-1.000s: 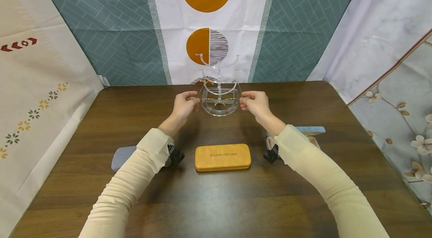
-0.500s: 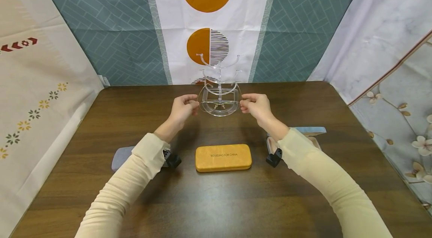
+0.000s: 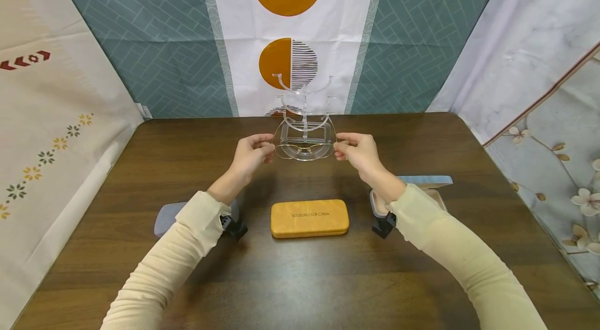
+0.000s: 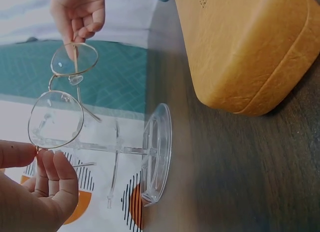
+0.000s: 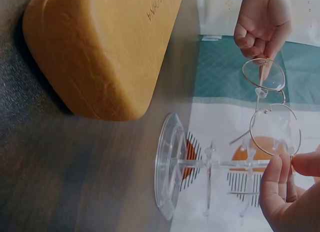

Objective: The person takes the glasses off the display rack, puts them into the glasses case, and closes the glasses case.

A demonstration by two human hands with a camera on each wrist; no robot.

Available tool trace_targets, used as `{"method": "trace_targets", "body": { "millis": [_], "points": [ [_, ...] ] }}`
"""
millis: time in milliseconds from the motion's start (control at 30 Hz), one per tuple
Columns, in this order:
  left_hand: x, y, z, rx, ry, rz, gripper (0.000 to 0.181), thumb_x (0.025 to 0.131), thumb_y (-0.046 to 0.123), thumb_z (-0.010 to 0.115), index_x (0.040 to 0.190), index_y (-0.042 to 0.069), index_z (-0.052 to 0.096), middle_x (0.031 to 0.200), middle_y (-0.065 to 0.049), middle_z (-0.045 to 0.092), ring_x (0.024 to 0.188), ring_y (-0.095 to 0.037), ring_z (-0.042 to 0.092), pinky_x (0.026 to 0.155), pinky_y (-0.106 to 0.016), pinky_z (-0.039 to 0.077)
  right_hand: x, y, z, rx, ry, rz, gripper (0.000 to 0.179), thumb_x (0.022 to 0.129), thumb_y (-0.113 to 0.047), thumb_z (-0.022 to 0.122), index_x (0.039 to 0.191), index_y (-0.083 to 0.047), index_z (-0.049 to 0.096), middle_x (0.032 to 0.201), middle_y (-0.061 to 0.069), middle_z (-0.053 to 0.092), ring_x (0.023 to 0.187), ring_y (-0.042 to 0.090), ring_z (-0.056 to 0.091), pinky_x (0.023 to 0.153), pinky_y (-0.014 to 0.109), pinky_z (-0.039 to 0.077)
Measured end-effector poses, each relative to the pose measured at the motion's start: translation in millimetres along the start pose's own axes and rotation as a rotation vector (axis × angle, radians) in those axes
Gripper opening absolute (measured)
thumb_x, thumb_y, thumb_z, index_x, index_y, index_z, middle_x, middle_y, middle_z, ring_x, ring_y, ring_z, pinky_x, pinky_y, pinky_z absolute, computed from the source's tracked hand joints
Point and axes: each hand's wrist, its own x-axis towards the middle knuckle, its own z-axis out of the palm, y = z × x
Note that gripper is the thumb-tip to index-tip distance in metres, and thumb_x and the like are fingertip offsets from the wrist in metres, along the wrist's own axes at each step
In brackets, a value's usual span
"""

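Observation:
A pair of eyeglasses point(image 4: 56, 119) with thin gold rims and clear round lenses is held open between both hands, in front of a clear display stand point(image 3: 305, 125) with several curved arms. My left hand point(image 3: 253, 152) pinches the frame at the left hinge between thumb and fingers. At the other hinge my right hand point(image 3: 357, 152) grips the frame the same way. The temples point back toward the stand, and their tips overlap its lowest arms in the head view. Both wrist views show the lenses upright and facing me.
A yellow glasses case point(image 3: 310, 218), closed, lies in front of the stand. A grey-blue case point(image 3: 169, 218) sits at left, partly behind my left sleeve. At right, a light-blue case point(image 3: 428, 180) stands with its lid raised, partly covered by my right forearm.
Both hands have drawn back slightly toward me, and the eyeglasses' lenses have come with them, now lower in the head view. The stand and the cases have stayed put.

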Motion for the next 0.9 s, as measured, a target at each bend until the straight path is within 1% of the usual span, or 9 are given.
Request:
{"method": "trace_targets", "body": {
  "millis": [100,200,267,367,500,633,667,867,900],
  "points": [
    [-2.4,0.5,-1.0,0.001,-0.01,0.002,0.032,0.086,-0.007,0.051,0.118,-0.013,0.05,0.072,0.001,0.057,0.061,-0.008,0.053,0.054,-0.019,0.047,-0.9,1.5,-0.6,-0.01,-0.006,0.009,0.033,0.085,0.004,0.057,0.117,0.009,0.055,0.088,0.021,0.062,0.065,0.018,0.062,0.061,0.024,0.053],
    [-5.2,1.0,-1.8,0.011,-0.02,0.001,0.032,0.087,-0.006,0.052,0.118,-0.013,0.05,0.074,-0.001,0.057,0.062,-0.009,0.054,0.055,-0.02,0.047,-2.5,3.0,-1.6,0.002,-0.016,0.015,0.034,0.085,0.004,0.057,0.119,0.01,0.054,0.093,0.026,0.061,0.062,0.013,0.06,0.061,0.023,0.052],
    [-7.1,1.1,-2.6,0.02,-0.026,0.0,0.033,0.087,-0.005,0.052,0.119,-0.012,0.05,0.074,-0.001,0.057,0.063,-0.009,0.054,0.057,-0.021,0.048,-4.5,3.1,-2.0,0.009,-0.024,0.018,0.035,0.085,0.004,0.056,0.12,0.01,0.053,0.093,0.026,0.06,0.061,0.01,0.059,0.062,0.022,0.052],
    [-10.2,1.3,-3.5,0.034,-0.029,0.003,0.033,0.087,-0.004,0.052,0.119,-0.011,0.051,0.074,0.0,0.057,0.063,-0.008,0.054,0.06,-0.024,0.049,-8.6,2.7,-2.1,0.017,-0.032,0.018,0.035,0.086,0.004,0.056,0.12,0.009,0.053,0.094,0.027,0.059,0.062,0.01,0.06,0.062,0.022,0.052],
    [-14.6,1.3,-4.5,0.04,-0.037,0.007,0.033,0.088,-0.004,0.052,0.12,-0.01,0.051,0.079,-0.004,0.057,0.066,-0.01,0.055,0.063,-0.028,0.05,-13.8,1.5,-1.7,0.022,-0.039,0.008,0.035,0.086,0.004,0.056,0.12,0.009,0.053,0.095,0.028,0.058,0.062,0.01,0.059,0.062,0.022,0.052],
    [-18.9,1.3,-4.5,0.04,-0.047,0.021,0.032,0.088,-0.004,0.052,0.119,-0.011,0.051,0.083,-0.011,0.057,0.068,-0.012,0.056,0.065,-0.029,0.051,-16.4,1.8,-2.5,0.03,-0.043,0.0,0.035,0.085,0.004,0.057,0.12,0.008,0.053,0.092,0.025,0.06,0.062,0.009,0.059,0.063,0.023,0.052],
    [-20.0,1.6,-4.2,0.041,-0.048,0.025,0.032,0.088,-0.004,0.052,0.119,-0.011,0.051,0.084,-0.012,0.057,0.068,-0.012,0.056,0.066,-0.029,0.051,-17.1,1.9,-3.0,0.035,-0.044,-0.003,0.035,0.085,0.004,0.057,0.12,0.008,0.053,0.089,0.021,0.061,0.061,0.009,0.059,0.063,0.023,0.052],
    [-26.4,2.9,-4.1,0.04,-0.055,0.044,0.033,0.087,-0.004,0.053,0.119,-0.01,0.051,0.078,-0.007,0.058,0.066,-0.011,0.055,0.066,-0.029,0.05,-22.6,0.8,-4.9,0.061,-0.049,-0.014,0.035,0.085,0.005,0.056,0.12,0.009,0.053,0.077,0.005,0.062,0.062,0.01,0.059,0.063,0.024,0.052],
    [-27.2,2.8,-4.3,0.042,-0.056,0.046,0.033,0.087,-0.004,0.054,0.119,-0.01,0.051,0.077,-0.004,0.058,0.065,-0.01,0.054,0.066,-0.029,0.049,-23.4,0.7,-5.2,0.064,-0.049,-0.014,0.035,0.085,0.006,0.056,0.12,0.009,0.053,0.078,0.006,0.062,0.062,0.01,0.059,0.063,0.024,0.052]
  ]
}}
